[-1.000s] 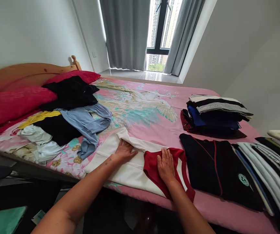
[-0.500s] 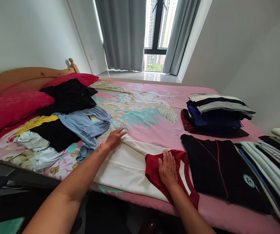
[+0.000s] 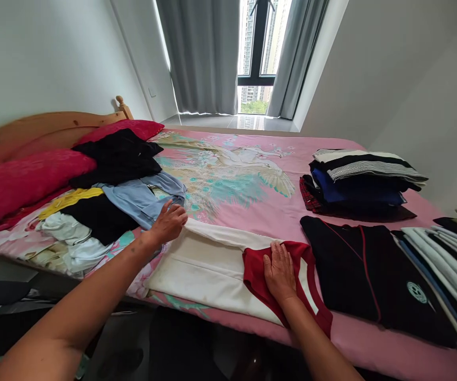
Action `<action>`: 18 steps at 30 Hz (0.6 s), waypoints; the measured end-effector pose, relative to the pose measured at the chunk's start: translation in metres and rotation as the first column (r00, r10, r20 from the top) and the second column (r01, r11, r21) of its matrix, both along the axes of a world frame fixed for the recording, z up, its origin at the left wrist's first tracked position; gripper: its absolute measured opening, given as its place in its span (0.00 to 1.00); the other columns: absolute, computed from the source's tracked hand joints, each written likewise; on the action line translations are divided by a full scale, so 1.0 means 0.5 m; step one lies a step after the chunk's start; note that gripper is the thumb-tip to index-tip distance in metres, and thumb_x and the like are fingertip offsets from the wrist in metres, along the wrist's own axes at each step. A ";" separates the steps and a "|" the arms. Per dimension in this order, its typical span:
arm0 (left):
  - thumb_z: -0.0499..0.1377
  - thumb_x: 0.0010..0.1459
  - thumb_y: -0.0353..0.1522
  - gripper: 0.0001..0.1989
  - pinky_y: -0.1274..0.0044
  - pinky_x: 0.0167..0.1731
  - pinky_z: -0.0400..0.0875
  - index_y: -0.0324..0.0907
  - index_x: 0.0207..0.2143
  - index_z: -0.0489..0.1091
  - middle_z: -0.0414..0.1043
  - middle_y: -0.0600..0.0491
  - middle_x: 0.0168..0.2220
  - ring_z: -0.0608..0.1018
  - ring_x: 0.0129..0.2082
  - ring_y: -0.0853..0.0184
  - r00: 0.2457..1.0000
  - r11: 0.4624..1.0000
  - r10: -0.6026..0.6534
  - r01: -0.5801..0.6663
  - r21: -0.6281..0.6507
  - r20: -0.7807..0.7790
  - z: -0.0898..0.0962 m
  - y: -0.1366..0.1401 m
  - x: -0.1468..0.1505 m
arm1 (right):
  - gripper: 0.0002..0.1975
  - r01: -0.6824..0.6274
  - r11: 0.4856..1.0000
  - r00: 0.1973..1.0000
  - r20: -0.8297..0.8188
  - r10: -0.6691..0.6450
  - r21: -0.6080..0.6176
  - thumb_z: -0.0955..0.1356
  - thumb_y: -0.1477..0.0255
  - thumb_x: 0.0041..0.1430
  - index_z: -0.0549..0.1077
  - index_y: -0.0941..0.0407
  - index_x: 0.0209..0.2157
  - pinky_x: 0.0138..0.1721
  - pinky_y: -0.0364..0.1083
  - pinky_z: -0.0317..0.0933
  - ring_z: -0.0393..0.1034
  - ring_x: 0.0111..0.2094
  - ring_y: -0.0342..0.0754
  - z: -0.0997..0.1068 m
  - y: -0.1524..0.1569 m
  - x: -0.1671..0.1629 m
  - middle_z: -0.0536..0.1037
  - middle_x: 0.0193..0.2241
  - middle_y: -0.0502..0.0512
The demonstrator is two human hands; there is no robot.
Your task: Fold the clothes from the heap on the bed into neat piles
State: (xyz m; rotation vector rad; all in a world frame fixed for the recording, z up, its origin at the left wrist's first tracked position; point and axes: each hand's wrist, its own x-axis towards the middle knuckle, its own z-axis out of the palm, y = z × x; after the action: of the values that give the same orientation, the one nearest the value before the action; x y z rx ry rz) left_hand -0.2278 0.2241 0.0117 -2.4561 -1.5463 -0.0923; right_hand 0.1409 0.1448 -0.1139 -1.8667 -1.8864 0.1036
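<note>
A white and red shirt (image 3: 208, 267) lies folded in a long strip along the near edge of the bed, its red end to the right. My right hand (image 3: 279, 271) rests flat on the red part, fingers extended. At the far left corner of the white part is my left hand (image 3: 169, 222), fingers bent and closed on the edge of the fabric. Just beyond that hand lies a crumpled light blue garment (image 3: 133, 198).
Black (image 3: 123, 153), yellow (image 3: 71, 202) and white garments (image 3: 67, 233) lie heaped by the red pillows (image 3: 33, 172). A folded black top (image 3: 351, 270) sits right of the shirt, near stacks of folded clothes (image 3: 365, 180). Pink patterned bedding (image 3: 236, 169) stretches behind.
My left hand has moved left along the shirt's far edge to its corner, and its fingers have curled in. The far edge looks straighter. My right hand stays on the red part.
</note>
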 end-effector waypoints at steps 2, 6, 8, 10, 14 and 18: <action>0.49 0.51 0.25 0.11 0.63 0.59 0.45 0.45 0.29 0.69 0.70 0.49 0.38 0.66 0.48 0.60 0.996 0.993 0.091 -0.089 -0.080 0.017 -0.017 -0.051 -0.039 | 0.30 0.001 1.000 1.000 0.012 -0.001 0.008 0.51 0.62 0.64 0.59 0.66 0.60 0.63 0.54 0.37 0.43 0.64 0.52 -0.001 -0.002 0.000 0.57 0.61 0.62; 0.52 0.50 0.28 0.09 0.67 0.50 0.58 0.43 0.31 0.70 0.71 0.47 0.40 0.69 0.45 0.58 0.889 0.899 0.429 -0.402 -0.175 0.162 -0.050 -0.106 -0.076 | 0.31 0.002 1.000 0.999 0.038 -0.003 0.020 0.51 0.62 0.63 0.59 0.67 0.60 0.63 0.53 0.36 0.44 0.63 0.53 -0.004 -0.005 -0.001 0.57 0.61 0.62; 0.50 0.52 0.30 0.10 0.68 0.47 0.60 0.42 0.33 0.70 0.71 0.47 0.40 0.69 0.45 0.59 0.837 0.861 0.506 -0.476 -0.177 0.210 -0.057 -0.110 -0.069 | 0.31 0.003 1.000 0.999 0.051 -0.004 0.014 0.51 0.62 0.63 0.59 0.67 0.59 0.63 0.53 0.36 0.44 0.63 0.53 -0.006 -0.005 -0.001 0.57 0.61 0.62; 0.47 0.56 0.34 0.12 0.69 0.45 0.61 0.42 0.33 0.70 0.72 0.47 0.39 0.71 0.43 0.60 0.812 0.843 0.535 -0.495 -0.209 0.233 -0.061 -0.102 -0.051 | 0.31 0.005 1.000 0.998 0.062 -0.005 0.006 0.51 0.62 0.63 0.58 0.67 0.60 0.63 0.53 0.36 0.43 0.63 0.53 -0.008 -0.005 -0.002 0.56 0.61 0.63; 0.48 0.56 0.46 0.19 0.70 0.38 0.64 0.43 0.28 0.70 0.74 0.47 0.33 0.74 0.37 0.58 0.732 0.772 0.627 -0.541 -0.332 0.265 -0.076 -0.071 -0.022 | 0.31 0.008 1.000 0.996 0.084 -0.008 -0.005 0.51 0.62 0.63 0.58 0.67 0.60 0.63 0.54 0.37 0.43 0.64 0.53 -0.009 -0.005 -0.003 0.56 0.61 0.63; 0.58 0.46 0.43 0.14 0.72 0.33 0.64 0.42 0.24 0.69 0.72 0.50 0.24 0.74 0.32 0.59 0.664 0.736 0.668 -0.520 -0.433 0.337 -0.093 -0.041 -0.028 | 0.31 0.008 1.000 0.995 0.100 -0.008 -0.003 0.52 0.61 0.62 0.59 0.67 0.59 0.63 0.53 0.37 0.45 0.63 0.54 -0.009 -0.007 -0.004 0.57 0.61 0.63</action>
State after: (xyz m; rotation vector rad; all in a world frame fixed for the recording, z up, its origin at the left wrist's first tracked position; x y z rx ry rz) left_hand -0.2419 0.2035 -0.0346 -2.0410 -2.7157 -0.3915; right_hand 0.1388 0.1414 -0.1182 -1.9142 -1.9456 0.0114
